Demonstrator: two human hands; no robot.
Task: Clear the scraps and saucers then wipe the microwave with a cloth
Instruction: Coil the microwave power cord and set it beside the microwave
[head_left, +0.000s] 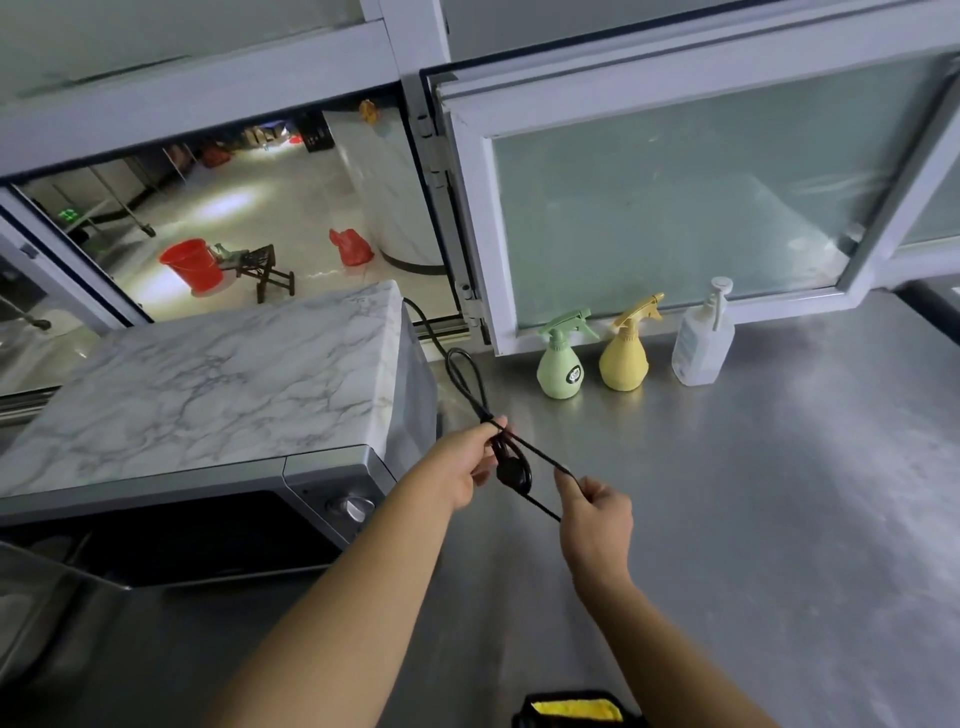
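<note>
Head view, microwave: my microwave (208, 415) sits at the left of the steel bench (779, 493), marble-patterned top, a knob on its front panel, door swung open toward me at lower left.
Cord: the microwave's black power cord (470, 384) runs from behind the oven's right side, loops on the bench and rises into my hands, with the plug (514, 470) hanging between them.
Left hand: my left hand (462, 467) has its fingers curled round the bundled cord, just right of the oven's front corner.
Right hand: my right hand (597, 514) pinches a thin black strand of the cord between thumb and forefinger, held taut toward the left hand.
Cloth: a yellow cloth (576, 709) with black edging lies at the near edge, partly cut off by the frame.
Bottles: a green spray bottle (561, 358), a yellow spray bottle (626, 348) and a clear pump bottle (701, 338) stand in a row against the back, below a frosted window pane (675, 208) swung inward.
Open room: bare steel spreads right of my hands and ahead to the bottles.
Edges: the oven's side walls off the left.
</note>
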